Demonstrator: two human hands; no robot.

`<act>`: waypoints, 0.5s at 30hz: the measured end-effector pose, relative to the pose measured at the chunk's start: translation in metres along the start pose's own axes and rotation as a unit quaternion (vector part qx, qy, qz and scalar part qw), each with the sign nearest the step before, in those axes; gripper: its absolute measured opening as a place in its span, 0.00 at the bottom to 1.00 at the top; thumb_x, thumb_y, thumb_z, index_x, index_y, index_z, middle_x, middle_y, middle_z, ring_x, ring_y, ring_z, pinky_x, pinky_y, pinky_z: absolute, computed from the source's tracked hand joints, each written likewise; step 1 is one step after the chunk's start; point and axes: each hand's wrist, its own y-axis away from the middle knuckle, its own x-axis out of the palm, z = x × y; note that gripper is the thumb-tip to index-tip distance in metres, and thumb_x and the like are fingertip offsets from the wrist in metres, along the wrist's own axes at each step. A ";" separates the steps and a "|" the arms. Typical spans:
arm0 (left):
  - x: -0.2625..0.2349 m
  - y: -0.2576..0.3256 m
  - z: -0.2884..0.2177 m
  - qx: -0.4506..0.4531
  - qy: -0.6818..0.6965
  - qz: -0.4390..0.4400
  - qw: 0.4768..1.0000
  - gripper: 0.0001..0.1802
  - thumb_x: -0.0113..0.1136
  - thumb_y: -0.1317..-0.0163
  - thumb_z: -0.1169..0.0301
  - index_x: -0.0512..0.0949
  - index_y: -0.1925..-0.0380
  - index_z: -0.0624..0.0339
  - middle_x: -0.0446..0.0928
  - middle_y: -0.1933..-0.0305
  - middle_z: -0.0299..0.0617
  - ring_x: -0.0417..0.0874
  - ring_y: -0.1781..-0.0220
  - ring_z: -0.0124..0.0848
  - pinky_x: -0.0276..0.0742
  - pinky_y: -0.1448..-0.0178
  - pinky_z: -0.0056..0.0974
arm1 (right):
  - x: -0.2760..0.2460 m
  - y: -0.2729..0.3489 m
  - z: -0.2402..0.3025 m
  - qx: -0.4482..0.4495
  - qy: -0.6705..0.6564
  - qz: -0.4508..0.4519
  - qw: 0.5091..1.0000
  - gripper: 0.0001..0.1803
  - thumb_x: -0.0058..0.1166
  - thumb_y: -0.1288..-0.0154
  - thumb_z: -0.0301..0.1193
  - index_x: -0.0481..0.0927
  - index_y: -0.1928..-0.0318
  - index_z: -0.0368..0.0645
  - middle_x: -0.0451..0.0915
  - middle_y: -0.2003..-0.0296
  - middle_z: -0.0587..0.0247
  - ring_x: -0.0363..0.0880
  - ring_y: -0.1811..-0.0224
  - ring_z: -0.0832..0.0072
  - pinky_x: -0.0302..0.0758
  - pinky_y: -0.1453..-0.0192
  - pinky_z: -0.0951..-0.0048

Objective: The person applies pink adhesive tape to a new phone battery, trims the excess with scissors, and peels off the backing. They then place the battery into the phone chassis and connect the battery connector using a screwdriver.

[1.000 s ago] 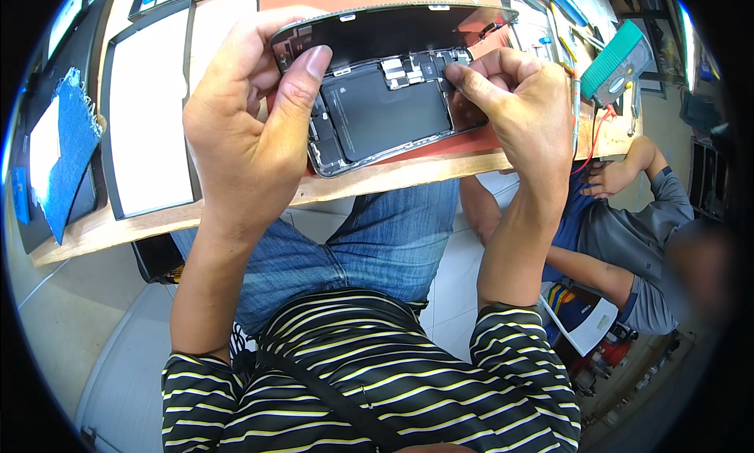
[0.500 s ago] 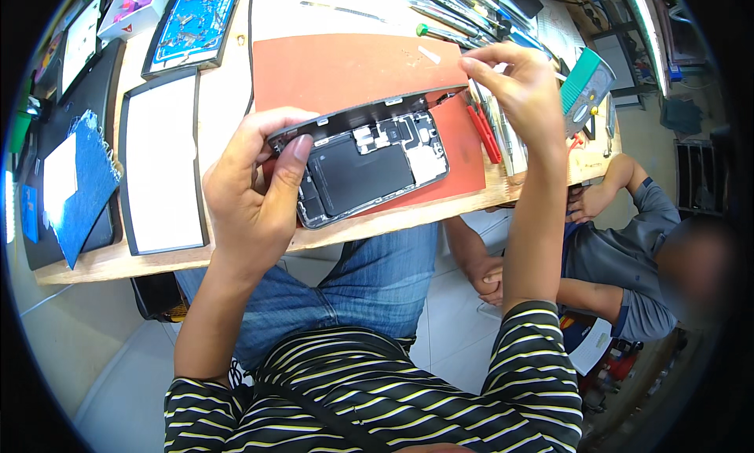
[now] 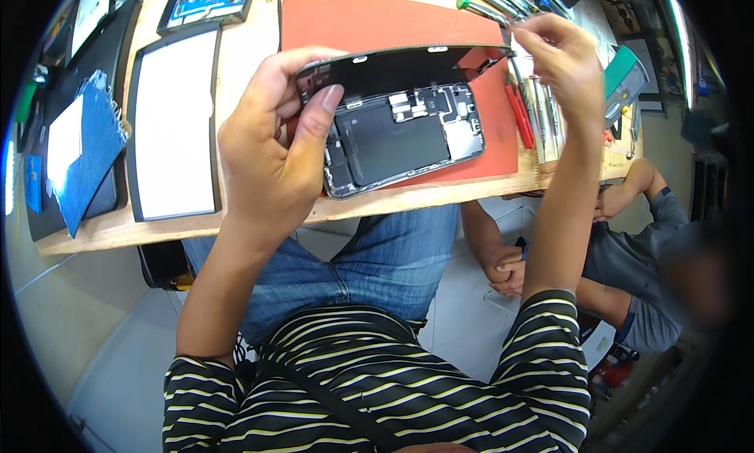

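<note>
An opened smartphone (image 3: 400, 146) lies over the near part of the red-brown mat, its battery and circuit boards showing. Its dark screen panel (image 3: 400, 72) is lifted along the far side, its inner face toward me. My left hand (image 3: 275, 131) grips the left end of the phone, thumb on the panel's inner side and fingers behind it. Beyond the panel's right corner is my right hand (image 3: 565, 64), thumb and fingertips pinched together. Whether something small is between them I cannot make out.
The mat (image 3: 338, 21) covers the wooden bench (image 3: 259, 225). Red-handled tweezers (image 3: 520, 115) and several slim tools lie right of the phone. A white tray (image 3: 174, 131) and blue cloth (image 3: 94, 154) are at left. A seated person (image 3: 628, 256) is close by at right.
The view has shifted, so the bench sits higher in it. The screen panel shows more of its inner face. My right hand has moved slightly right, still pinched; the left keeps its grip.
</note>
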 end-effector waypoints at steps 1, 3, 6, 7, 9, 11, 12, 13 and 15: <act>0.001 0.000 0.001 0.002 0.008 -0.002 1.000 0.12 0.58 0.27 0.81 0.76 0.45 0.68 0.84 0.59 0.39 0.83 0.57 0.18 0.77 0.54 0.23 | -0.009 0.011 0.002 0.009 -0.010 -0.038 0.999 0.08 0.68 0.35 0.30 0.86 0.60 0.38 0.80 0.76 0.73 0.65 0.82 0.91 0.59 0.78 0.84; 0.000 -0.001 0.001 0.008 0.007 0.004 1.000 0.12 0.58 0.27 0.82 0.76 0.45 0.68 0.84 0.59 0.39 0.83 0.56 0.18 0.77 0.53 0.23 | -0.019 0.035 0.003 -0.009 -0.108 -0.066 0.992 0.09 0.69 0.37 0.25 0.86 0.59 0.33 0.83 0.74 0.68 0.71 0.80 0.90 0.63 0.78 0.87; 0.000 -0.001 0.003 0.023 -0.010 0.002 1.000 0.13 0.58 0.27 0.82 0.76 0.45 0.68 0.84 0.58 0.39 0.83 0.56 0.18 0.77 0.52 0.23 | -0.016 0.073 0.006 0.010 -0.065 -0.050 0.997 0.08 0.67 0.35 0.23 0.88 0.57 0.33 0.85 0.69 0.66 0.70 0.78 0.90 0.64 0.75 0.86; 0.000 0.000 0.003 0.008 0.003 0.002 1.000 0.13 0.58 0.28 0.82 0.76 0.45 0.69 0.83 0.57 0.39 0.83 0.56 0.18 0.76 0.51 0.23 | -0.010 0.082 0.009 -0.031 -0.098 -0.022 0.994 0.07 0.66 0.34 0.22 0.88 0.57 0.34 0.85 0.67 0.67 0.70 0.75 0.90 0.64 0.73 0.85; -0.001 0.000 0.005 -0.001 0.014 -0.001 1.000 0.13 0.58 0.28 0.82 0.76 0.45 0.69 0.84 0.56 0.39 0.83 0.55 0.19 0.76 0.51 0.23 | 0.001 0.091 0.018 -0.085 -0.076 0.031 0.993 0.08 0.65 0.35 0.19 0.87 0.55 0.32 0.84 0.63 0.67 0.72 0.72 0.88 0.64 0.69 0.85; -0.003 -0.002 0.009 0.027 0.008 0.010 1.000 0.14 0.59 0.28 0.82 0.75 0.44 0.70 0.84 0.54 0.42 0.85 0.53 0.22 0.78 0.47 0.25 | 0.017 0.092 0.027 -0.161 -0.007 0.055 0.985 0.07 0.65 0.37 0.19 0.87 0.58 0.35 0.79 0.67 0.71 0.67 0.73 0.88 0.61 0.70 0.84; -0.004 -0.002 0.012 0.021 0.005 0.006 1.000 0.15 0.59 0.28 0.81 0.74 0.43 0.71 0.84 0.52 0.44 0.84 0.50 0.24 0.78 0.45 0.27 | 0.024 0.093 0.033 -0.170 0.023 0.065 0.983 0.07 0.66 0.38 0.19 0.87 0.59 0.36 0.77 0.69 0.72 0.65 0.74 0.88 0.61 0.71 0.84; -0.006 -0.003 0.014 0.022 0.000 0.000 1.000 0.17 0.59 0.28 0.81 0.74 0.41 0.72 0.84 0.50 0.47 0.84 0.48 0.26 0.79 0.42 0.29 | 0.031 0.092 0.037 -0.176 0.035 0.075 0.981 0.07 0.66 0.38 0.20 0.88 0.59 0.37 0.76 0.70 0.73 0.65 0.75 0.88 0.60 0.71 0.83; -0.008 -0.002 0.017 0.020 -0.019 0.002 1.000 0.19 0.59 0.27 0.80 0.72 0.39 0.74 0.83 0.46 0.52 0.84 0.43 0.31 0.80 0.37 0.33 | 0.043 0.087 0.045 -0.191 0.058 0.096 0.975 0.06 0.67 0.39 0.21 0.88 0.60 0.40 0.74 0.72 0.74 0.64 0.75 0.88 0.59 0.72 0.82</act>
